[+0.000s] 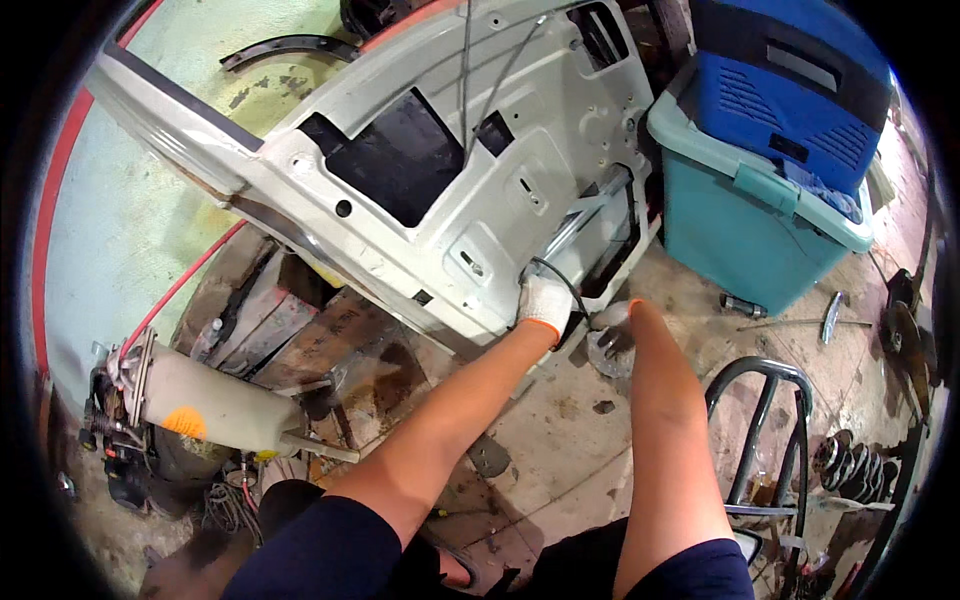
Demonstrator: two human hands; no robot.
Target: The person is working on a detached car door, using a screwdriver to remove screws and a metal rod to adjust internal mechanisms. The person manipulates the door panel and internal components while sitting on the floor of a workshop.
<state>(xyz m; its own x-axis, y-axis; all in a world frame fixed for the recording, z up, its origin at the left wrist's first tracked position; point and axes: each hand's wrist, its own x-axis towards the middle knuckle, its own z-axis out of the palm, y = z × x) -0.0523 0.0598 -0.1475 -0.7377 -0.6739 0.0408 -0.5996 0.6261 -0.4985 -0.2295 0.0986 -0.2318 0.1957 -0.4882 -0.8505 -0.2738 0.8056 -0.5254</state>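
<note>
A grey car door panel (pixel 420 250) lies tilted before me, with square openings, holes and long thin cables or rods over its top. My left hand (pixel 543 305), in a white glove with an orange cuff, is at the door's lower opening beside a metal rail (pixel 585 215) and a black cable (pixel 565 275). Its fingers are too hidden to tell what they grip. My right hand (pixel 612 317), also gloved, is down by the door's lower edge, mostly hidden behind my forearm, next to a greyish object (pixel 608 355) on the floor that I cannot make out.
A teal bin (pixel 750 250) with a blue case (pixel 785 90) stands at right. Metal tube frames (pixel 755 430), springs (pixel 850 460) and small tools (pixel 832 315) lie below it. At left are a beige tank (pixel 210 400), red hose (pixel 180 280), wooden boards (pixel 310 345) and a pale wall (pixel 120 210).
</note>
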